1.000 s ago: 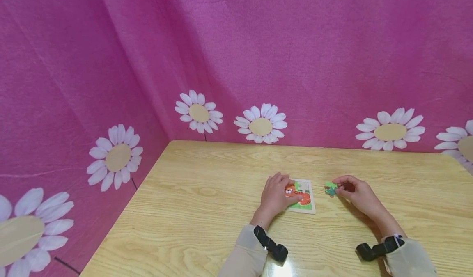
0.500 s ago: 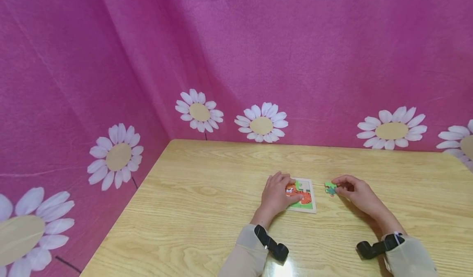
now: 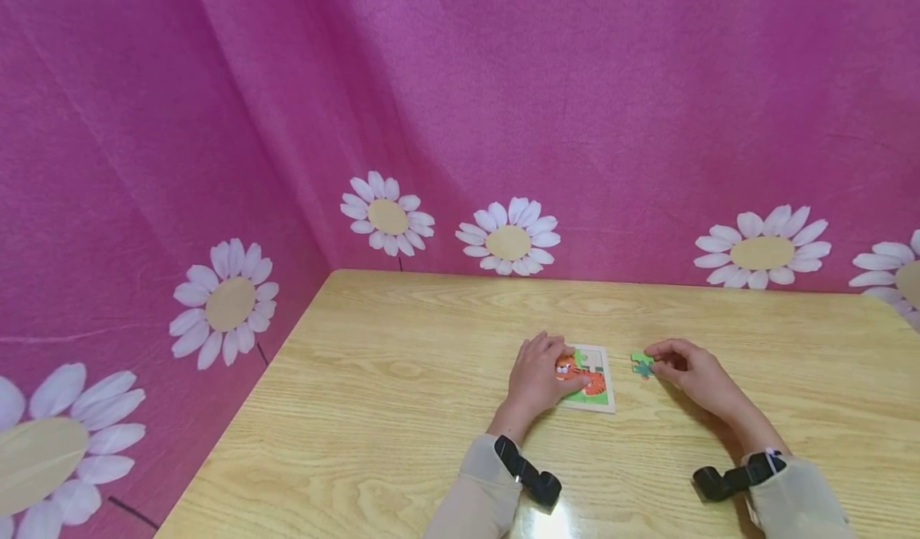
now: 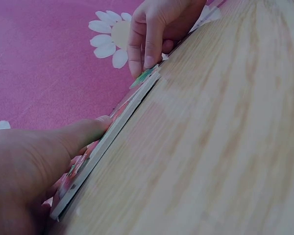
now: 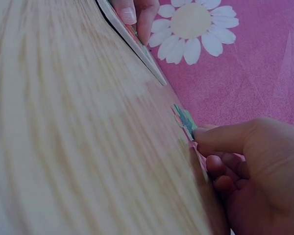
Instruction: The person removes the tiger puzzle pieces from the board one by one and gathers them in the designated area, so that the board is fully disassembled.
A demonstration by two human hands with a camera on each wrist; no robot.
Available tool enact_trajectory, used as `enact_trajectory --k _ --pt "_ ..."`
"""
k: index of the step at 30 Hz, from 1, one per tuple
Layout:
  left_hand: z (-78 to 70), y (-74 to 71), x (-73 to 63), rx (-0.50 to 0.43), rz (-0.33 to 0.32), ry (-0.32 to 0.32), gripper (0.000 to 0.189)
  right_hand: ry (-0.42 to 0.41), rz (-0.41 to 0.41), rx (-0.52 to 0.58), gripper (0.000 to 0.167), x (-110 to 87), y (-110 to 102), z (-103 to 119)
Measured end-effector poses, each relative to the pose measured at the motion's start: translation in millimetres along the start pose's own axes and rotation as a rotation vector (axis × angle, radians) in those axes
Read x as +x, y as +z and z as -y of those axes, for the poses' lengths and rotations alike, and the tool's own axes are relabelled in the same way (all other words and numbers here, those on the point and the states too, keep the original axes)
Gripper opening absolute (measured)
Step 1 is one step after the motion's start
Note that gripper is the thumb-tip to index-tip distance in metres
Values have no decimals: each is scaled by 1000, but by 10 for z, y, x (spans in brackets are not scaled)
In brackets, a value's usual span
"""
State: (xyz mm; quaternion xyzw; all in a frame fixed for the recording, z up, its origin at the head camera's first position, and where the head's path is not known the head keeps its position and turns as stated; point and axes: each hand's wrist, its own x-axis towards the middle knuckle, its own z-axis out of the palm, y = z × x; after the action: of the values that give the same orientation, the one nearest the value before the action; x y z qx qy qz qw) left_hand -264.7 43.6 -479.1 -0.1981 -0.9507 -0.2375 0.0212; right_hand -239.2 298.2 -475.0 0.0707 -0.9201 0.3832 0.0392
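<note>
A small square jigsaw puzzle (image 3: 595, 399) in a pale frame lies on the table, with an orange tiger on green. Its upper right part shows a bare pale patch. My left hand (image 3: 535, 375) grips the puzzle from its left side, thumb across the picture, and covers that side. To the right of the frame, my right hand (image 3: 693, 375) pinches a green puzzle piece (image 3: 642, 365) between thumb and fingertips. In the right wrist view the puzzle piece (image 5: 185, 120) is tilted and apart from the frame; whether it touches the table I cannot tell.
The light wood table (image 3: 402, 379) reaches back to a pink cloth (image 3: 611, 124) printed with white daisies. The cloth also runs along the left side of the table. Each wrist carries a black strapped camera (image 3: 532, 479).
Both hands stay almost where they were. The puzzle piece between my right fingertips has changed its tilt slightly.
</note>
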Motion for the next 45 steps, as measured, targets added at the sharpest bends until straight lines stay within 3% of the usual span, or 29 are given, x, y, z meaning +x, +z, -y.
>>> enact_trajectory --k 29,45 --pt "2 -9 -14 -13 1 7 51 -29 -40 -44 22 4 -1 20" --pt "19 -47 -16 -1 65 22 65 -159 -73 -4 18 58 159 190"
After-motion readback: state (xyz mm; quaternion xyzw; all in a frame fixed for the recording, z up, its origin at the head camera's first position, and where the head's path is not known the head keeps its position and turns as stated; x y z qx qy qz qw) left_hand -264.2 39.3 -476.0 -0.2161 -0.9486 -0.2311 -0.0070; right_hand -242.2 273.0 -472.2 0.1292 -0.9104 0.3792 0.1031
